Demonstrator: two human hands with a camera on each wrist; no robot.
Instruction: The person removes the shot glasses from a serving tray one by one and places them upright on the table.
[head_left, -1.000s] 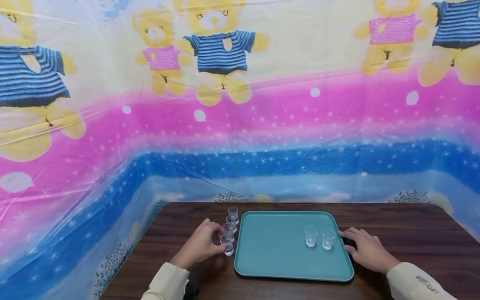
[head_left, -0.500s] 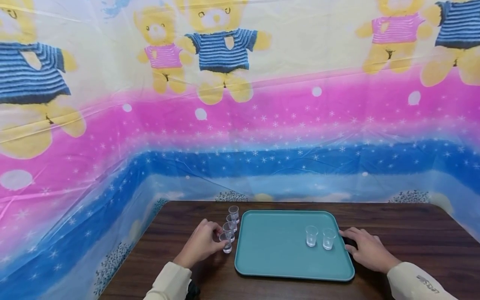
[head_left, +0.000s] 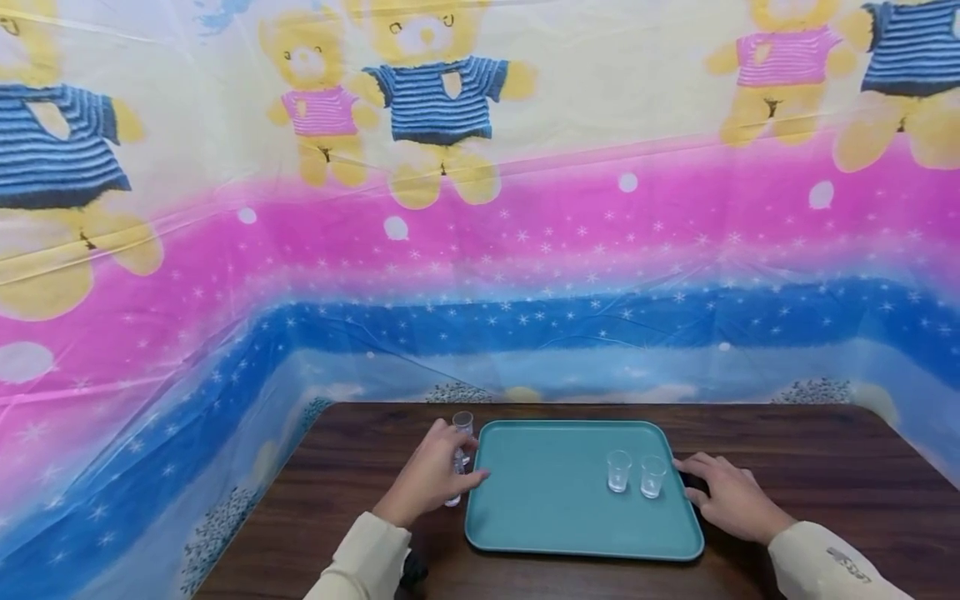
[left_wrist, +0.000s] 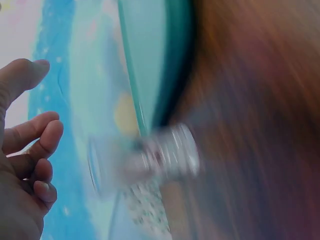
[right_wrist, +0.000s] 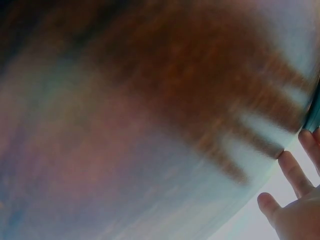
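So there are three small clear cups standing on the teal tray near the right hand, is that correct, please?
Not quite: the head view shows two small clear cups standing on the teal tray, not three. They do stand near the right hand.

Dark wood-grain counter (head_left: 787, 450), far edge running straight across the lower part of the head view. Behind and to the left hangs a glossy plastic sheet (head_left: 525, 250) serving as the wall (creased, catching soft even light). Printed bands: cream on top with yellow teddy bears (head_left: 427, 92) in striped shirts, then pink with white stars, then blue.
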